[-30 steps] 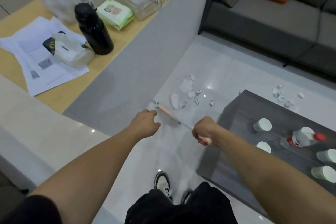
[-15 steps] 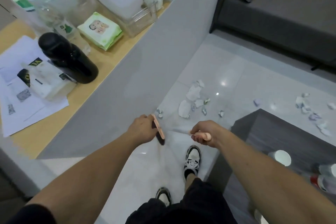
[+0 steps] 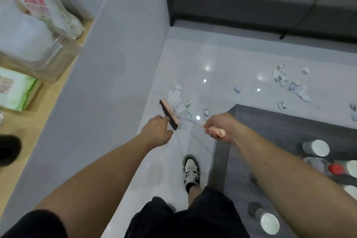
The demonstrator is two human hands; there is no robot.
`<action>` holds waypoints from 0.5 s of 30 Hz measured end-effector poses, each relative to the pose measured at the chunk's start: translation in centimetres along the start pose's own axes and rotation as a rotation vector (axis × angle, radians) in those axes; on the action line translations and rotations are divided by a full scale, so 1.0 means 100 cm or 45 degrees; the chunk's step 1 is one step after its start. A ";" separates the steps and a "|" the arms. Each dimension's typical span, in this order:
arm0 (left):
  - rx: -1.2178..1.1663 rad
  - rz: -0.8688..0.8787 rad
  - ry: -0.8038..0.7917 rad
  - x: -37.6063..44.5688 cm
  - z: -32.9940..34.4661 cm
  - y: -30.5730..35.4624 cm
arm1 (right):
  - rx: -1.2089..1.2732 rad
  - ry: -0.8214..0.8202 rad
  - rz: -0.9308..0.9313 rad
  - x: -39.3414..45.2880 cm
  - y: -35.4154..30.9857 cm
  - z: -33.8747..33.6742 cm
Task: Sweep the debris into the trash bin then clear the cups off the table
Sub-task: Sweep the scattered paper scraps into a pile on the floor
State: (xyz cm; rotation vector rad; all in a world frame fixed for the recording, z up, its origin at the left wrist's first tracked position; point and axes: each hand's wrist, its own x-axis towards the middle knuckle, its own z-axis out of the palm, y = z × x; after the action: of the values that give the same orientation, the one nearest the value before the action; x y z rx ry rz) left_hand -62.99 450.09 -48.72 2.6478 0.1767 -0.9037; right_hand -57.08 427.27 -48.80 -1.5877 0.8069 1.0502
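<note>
Broom (image 3: 170, 115): pink head w/ dark bristles, down on floor (image 3: 222, 67) just left of white paper scraps (image 3: 176, 95); more scraps (image 3: 289, 83) beyond counter (image 3: 280, 131) far edge. White cups (image 3: 316, 148) on counter, right of broom. Open floor ahead to sofa (image 3: 251, 6). Right hand (image 3: 218, 127) grip clenched round pink handle; left hand (image 3: 156, 131) touches bristles, fingers curled; can't tell if it's grasping.
</note>
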 end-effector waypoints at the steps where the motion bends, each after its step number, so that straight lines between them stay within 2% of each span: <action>1: 0.024 0.018 -0.011 0.006 -0.001 0.008 | 0.008 0.028 -0.009 0.000 -0.003 -0.011; 8: 0.087 0.121 -0.044 0.031 -0.010 0.049 | -0.011 0.195 -0.119 -0.009 -0.010 -0.062; 15: 0.083 0.158 -0.058 0.037 -0.024 0.037 | -0.085 0.330 -0.192 -0.017 -0.019 -0.049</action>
State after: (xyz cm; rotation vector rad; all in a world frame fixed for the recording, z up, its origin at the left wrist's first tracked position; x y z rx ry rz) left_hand -57.87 447.50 -48.22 2.6609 -0.0285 -0.9422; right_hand -54.95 423.03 -46.05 -1.8367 0.8159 0.7809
